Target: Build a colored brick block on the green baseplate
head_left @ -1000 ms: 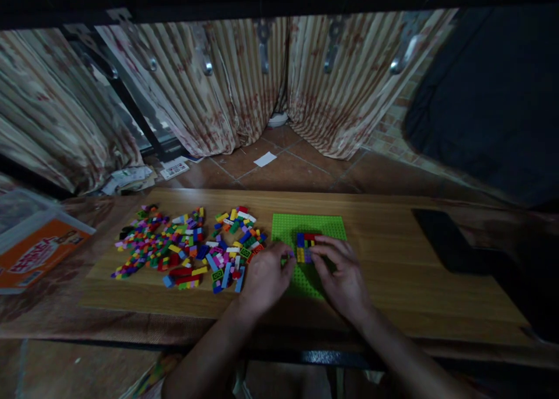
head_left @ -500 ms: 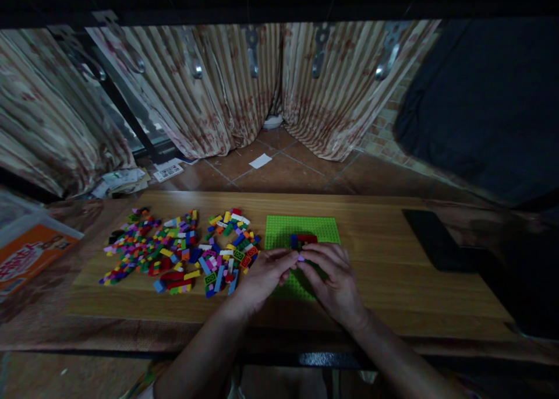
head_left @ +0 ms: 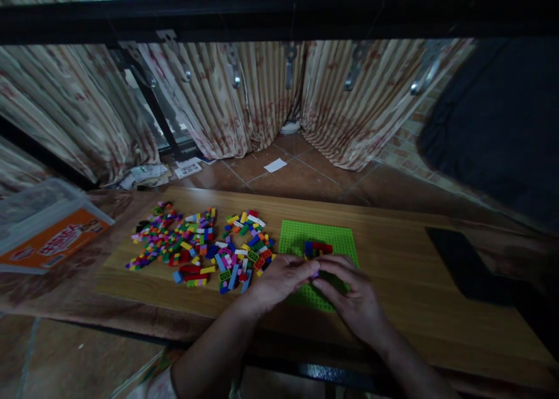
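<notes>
Over the near part of a green studded baseplate (head_left: pixel 315 230), both hands meet fingertip to fingertip. A small purple toy brick (head_left: pixel 315 275) shows between them, mostly covered by fingers. My left hand (head_left: pixel 282 279) is closed, its thumb and fingertips pressed at the brick. My right hand (head_left: pixel 349 285) pinches the same brick between thumb and index finger. Just beyond the fingertips, a low build of red and blue bricks (head_left: pixel 321 247) stands on the baseplate; its near side is hidden by the hands.
Many loose colourful bricks (head_left: pixel 192 244) are spread over the wooden board (head_left: pixel 402 259) to the left. A clear tub with an orange label (head_left: pixel 56 242) stands at the far left. A flat black object (head_left: pixel 463 265) lies at the right. A dark bar (head_left: pixel 262 17) crosses above.
The camera view has tilted and shifted, so the scene sits further right in the frame. Both hands stay together on the purple brick over the baseplate.
</notes>
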Demonstrator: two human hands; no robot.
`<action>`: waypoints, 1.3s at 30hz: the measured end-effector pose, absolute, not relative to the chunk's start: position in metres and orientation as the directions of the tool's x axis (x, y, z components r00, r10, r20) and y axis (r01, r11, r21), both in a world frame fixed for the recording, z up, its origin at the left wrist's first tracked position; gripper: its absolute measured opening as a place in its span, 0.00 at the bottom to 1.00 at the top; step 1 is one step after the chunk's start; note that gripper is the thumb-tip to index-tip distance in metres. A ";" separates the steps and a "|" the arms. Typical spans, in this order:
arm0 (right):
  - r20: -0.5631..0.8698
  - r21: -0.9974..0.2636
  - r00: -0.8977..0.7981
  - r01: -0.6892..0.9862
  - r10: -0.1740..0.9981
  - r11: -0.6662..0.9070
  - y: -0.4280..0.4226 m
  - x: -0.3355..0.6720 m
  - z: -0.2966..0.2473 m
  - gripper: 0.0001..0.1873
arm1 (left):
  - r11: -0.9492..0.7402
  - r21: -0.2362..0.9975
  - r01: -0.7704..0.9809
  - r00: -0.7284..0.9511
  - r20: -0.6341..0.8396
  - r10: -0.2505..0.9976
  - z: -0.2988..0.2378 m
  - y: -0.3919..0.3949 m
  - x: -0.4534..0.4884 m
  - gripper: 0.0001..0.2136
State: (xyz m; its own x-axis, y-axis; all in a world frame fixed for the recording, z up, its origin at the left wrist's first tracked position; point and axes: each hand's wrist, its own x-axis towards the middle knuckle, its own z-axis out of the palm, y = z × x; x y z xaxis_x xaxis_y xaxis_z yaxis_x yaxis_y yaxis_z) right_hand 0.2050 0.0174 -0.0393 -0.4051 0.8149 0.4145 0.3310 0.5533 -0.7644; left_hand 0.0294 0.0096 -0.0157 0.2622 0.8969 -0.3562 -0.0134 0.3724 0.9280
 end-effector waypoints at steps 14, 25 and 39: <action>0.463 -0.632 -0.154 0.633 0.873 0.447 0.050 0.244 -0.055 0.12 | 0.284 0.956 0.078 0.060 -0.289 0.956 -0.026 0.015 0.030 0.16; 0.542 -0.416 -0.289 0.724 0.789 0.550 0.053 0.228 -0.076 0.12 | 0.203 0.955 0.216 0.073 -0.223 0.972 -0.036 0.018 0.027 0.14; 0.527 -0.501 -0.216 0.702 0.822 0.506 0.055 0.226 -0.081 0.15 | 0.167 0.951 0.260 0.130 -0.206 0.970 -0.032 0.016 0.024 0.15</action>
